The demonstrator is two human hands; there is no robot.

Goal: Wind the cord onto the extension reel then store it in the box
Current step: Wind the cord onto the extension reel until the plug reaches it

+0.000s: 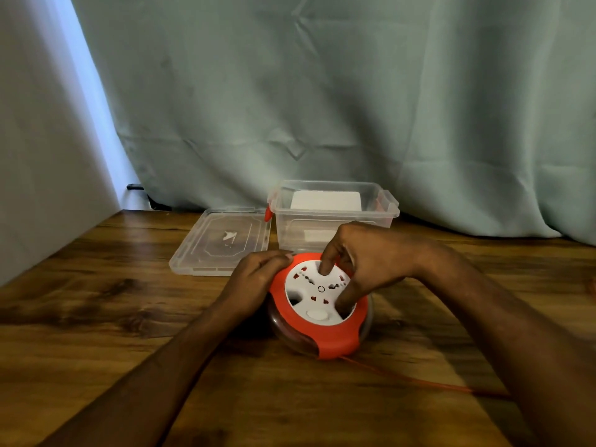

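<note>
Looking down, I see the wooden table, the open clear box with its lid alongside, then the reel nearer me. My left hand cups its orange rim; my right hand has its fingers curled into the white face. The orange cord trails right.

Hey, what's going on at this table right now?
A person is winding an extension reel on the wooden table. The left hand grips its orange rim, while the right hand has fingers hooked in the white face. Some orange cord trails out to the right. Behind, the clear box stands open, its lid lying beside it.
</note>
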